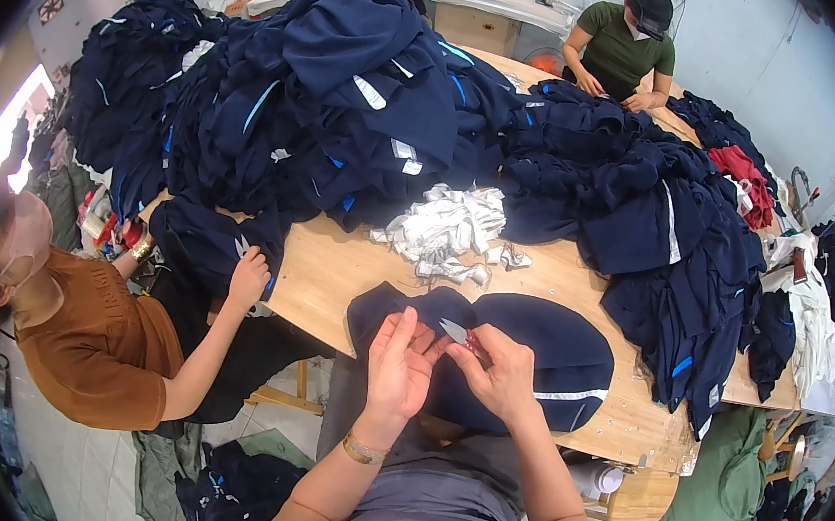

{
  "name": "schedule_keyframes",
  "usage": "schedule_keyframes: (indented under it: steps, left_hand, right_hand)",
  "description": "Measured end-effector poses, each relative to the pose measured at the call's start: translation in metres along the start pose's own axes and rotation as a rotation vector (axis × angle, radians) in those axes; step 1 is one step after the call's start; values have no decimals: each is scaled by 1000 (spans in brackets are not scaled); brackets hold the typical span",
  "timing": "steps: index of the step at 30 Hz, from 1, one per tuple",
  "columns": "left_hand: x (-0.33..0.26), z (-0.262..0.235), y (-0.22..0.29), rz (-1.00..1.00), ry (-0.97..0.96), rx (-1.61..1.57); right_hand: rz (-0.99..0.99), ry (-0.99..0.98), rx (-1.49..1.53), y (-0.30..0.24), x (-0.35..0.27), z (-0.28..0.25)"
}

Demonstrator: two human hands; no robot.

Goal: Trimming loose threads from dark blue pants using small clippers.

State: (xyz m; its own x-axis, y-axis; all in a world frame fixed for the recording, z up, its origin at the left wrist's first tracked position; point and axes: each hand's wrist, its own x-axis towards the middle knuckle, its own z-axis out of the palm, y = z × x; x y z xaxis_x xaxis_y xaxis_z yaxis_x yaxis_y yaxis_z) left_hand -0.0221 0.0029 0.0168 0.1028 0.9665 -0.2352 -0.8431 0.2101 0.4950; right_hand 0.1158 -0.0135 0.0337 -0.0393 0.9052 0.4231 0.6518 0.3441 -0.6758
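Observation:
My right hand (499, 372) is closed around a pair of small thread snips (455, 332) with pointed metal blades and a red handle. The blades point left, toward my left hand (401, 367). That hand is turned palm up with loosely curved, parted fingers, and I see nothing held in it. Beneath both hands a dark navy garment piece (540, 343) lies spread on the table, a white strip (573, 395) running across its right end. Any thread between the hands is too fine to make out.
A heap of white strips (446, 225) lies beyond the garment on the wooden table (320, 276). Large navy garment piles (349, 33) rise behind it and to the right (636, 181). A co-worker in brown (108, 341) sits at left with snips; another in green (624, 49) works at the far side.

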Motion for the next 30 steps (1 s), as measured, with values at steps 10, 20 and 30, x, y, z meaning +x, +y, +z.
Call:
schedule_keyframes:
  steps: [10,20,30]
  left_hand:
    - [8,1,-2,28,8,-42]
    - [4,9,-22,-136,10,62]
    - [13,3,-52,-547,70,274]
  right_hand:
    - [171,53,219,12,4,3]
    - [220,238,513,41,13,13]
    - [226,104,541,61,-17,-13]
